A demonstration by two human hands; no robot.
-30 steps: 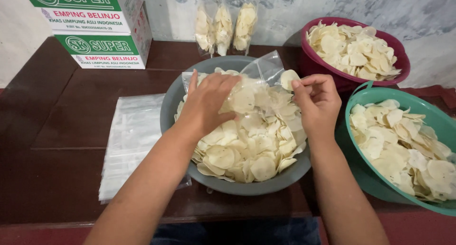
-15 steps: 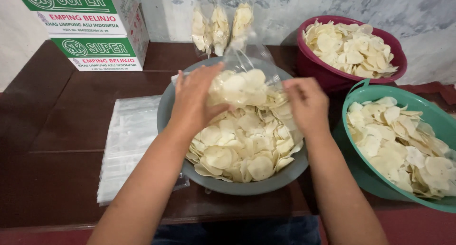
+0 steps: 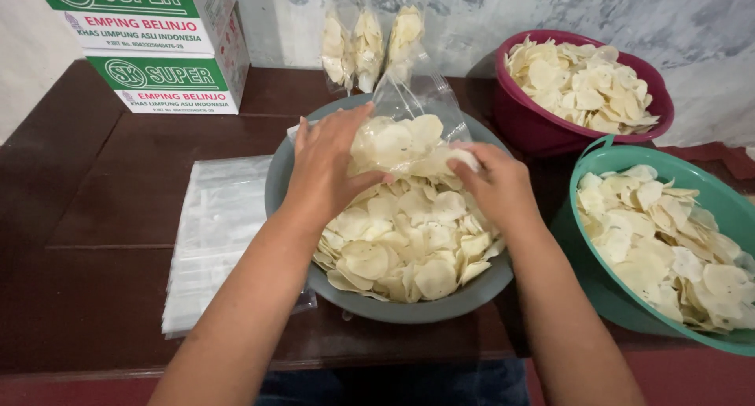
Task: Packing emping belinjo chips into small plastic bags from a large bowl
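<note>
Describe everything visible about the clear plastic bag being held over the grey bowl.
The clear plastic bag is thin, glossy and see-through, partly filled with pale round crackers. Its open top stands upright and crinkled, reaching toward the wall. It sits over the far half of the round grey plastic bowl, resting on the loose crackers there. The left hand presses against its side, and the right hand touches its lower right edge, fingers at the crackers.

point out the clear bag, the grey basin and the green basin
clear bag (image 3: 413, 107), head view, its empty upper part
grey basin (image 3: 409, 308), head view, its near rim
green basin (image 3: 629, 156), head view, its far rim
</note>
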